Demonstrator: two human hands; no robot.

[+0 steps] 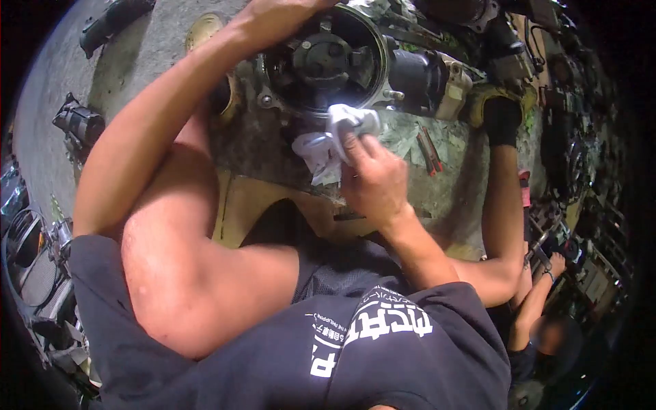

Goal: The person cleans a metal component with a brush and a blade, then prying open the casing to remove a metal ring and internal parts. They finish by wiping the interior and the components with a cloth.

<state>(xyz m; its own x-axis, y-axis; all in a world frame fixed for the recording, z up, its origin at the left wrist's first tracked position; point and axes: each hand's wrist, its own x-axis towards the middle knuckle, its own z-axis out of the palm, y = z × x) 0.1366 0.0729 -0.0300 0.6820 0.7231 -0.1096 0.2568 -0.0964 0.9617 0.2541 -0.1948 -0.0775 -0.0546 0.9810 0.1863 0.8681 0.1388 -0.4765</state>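
Observation:
A white cloth (362, 121) is bunched in my right hand (374, 174), whose fingers are closed around it. The hand is just below the near rim of a round metal housing (326, 60), which has a dark, greasy cavity with a hub in the middle. My left hand (290, 10) reaches over the upper left side of that housing at the top edge of the view. Its fingers are out of sight. Below the housing, another piece of white cloth or paper (318, 154) lies beside my right hand.
A red and black utility knife (430, 152) lies on the stained floor to the right. Attached to the housing is a dark cylindrical motor (418, 76). Black parts (78, 123) lie at the left. Another person's hand (557, 265) works among parts at the lower right.

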